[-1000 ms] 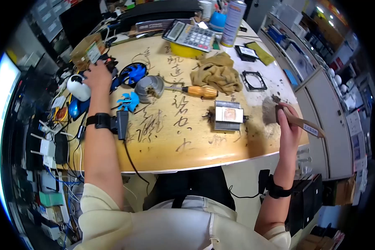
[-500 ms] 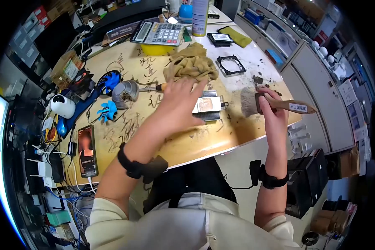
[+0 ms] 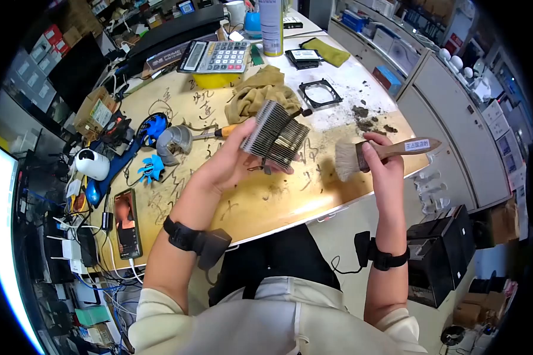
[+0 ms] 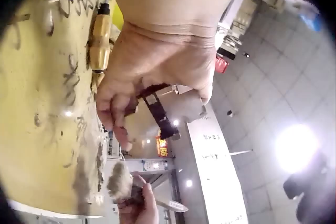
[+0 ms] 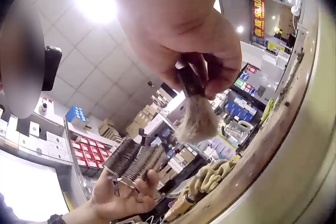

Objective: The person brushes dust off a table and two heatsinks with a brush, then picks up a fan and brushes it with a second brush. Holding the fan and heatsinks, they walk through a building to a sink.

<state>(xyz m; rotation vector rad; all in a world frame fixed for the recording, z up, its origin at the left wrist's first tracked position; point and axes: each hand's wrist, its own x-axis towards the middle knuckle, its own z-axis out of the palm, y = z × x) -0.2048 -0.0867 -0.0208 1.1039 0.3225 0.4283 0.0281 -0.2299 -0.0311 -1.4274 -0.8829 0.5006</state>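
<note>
A finned metal heatsink (image 3: 275, 135) with a dark clip across its fins is gripped by my left hand (image 3: 228, 154), tilted above the table. In the right wrist view the fins of the heatsink (image 5: 134, 158) rest over the palm, with fingers curled at the edges. My right hand (image 3: 385, 163) pinches a wooden-handled brush (image 3: 361, 157) near its ferrule; the pale bristles point left toward the heatsink, with a gap between. Below, on the table (image 3: 290, 204), lies handwriting. In the left wrist view the brush bristles (image 4: 121, 182) show beyond the left hand.
Behind the heatsink are a crumpled brown cloth (image 3: 260, 94) and a screwdriver (image 3: 222, 131). A black square frame (image 3: 321, 93) and dust clumps (image 3: 364, 118) lie at right. A blue fan wheel (image 3: 152, 169), a phone (image 3: 128, 225) and cables sit at left; a calculator (image 3: 213, 57) stands behind.
My left hand has come from the table's left side to the heatsink, grasped it, and lifted and turned it. The brush in my right hand has shifted slightly left.
</note>
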